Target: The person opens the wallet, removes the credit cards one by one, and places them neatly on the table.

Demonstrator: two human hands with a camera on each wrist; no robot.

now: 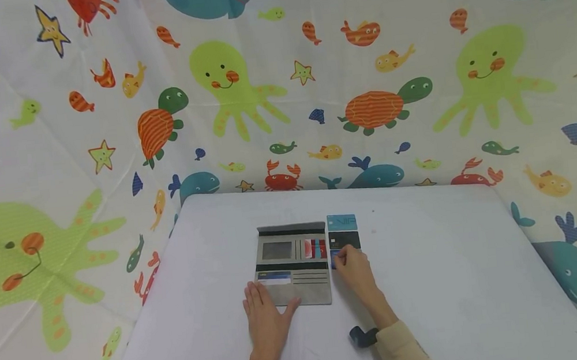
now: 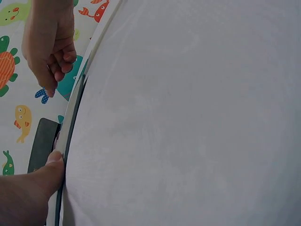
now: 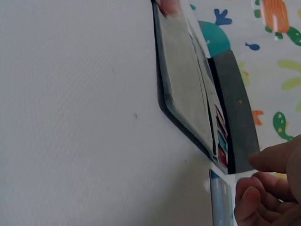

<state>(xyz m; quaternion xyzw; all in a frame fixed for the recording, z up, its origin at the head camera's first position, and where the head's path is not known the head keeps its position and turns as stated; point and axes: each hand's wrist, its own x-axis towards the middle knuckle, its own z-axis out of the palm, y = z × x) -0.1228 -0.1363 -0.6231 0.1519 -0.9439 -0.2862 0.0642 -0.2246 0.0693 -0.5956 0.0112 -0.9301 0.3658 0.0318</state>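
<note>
A grey wallet (image 1: 312, 293) lies unfolded on the white table, with cards in its slots, including a blue-and-white card (image 1: 274, 277). My left hand (image 1: 268, 321) rests at its lower left corner, fingers fairly straight; its thumb (image 2: 55, 162) touches the lower edge. Right of the wallet, a light-blue VIP card (image 1: 342, 222), a black card (image 1: 343, 239) and a blue card (image 1: 333, 255) lie in a column. My right hand (image 1: 357, 273) is over the blue card, partly covering it. Its fingers (image 3: 270, 188) are loosely bent, the thumb apart, and no card shows between them.
A dark wrist-camera mount (image 1: 363, 337) sits by the right sleeve (image 1: 404, 348). The white table (image 1: 449, 280) extends on both sides of the wallet. Behind it hangs a curtain (image 1: 281, 99) printed with sea animals.
</note>
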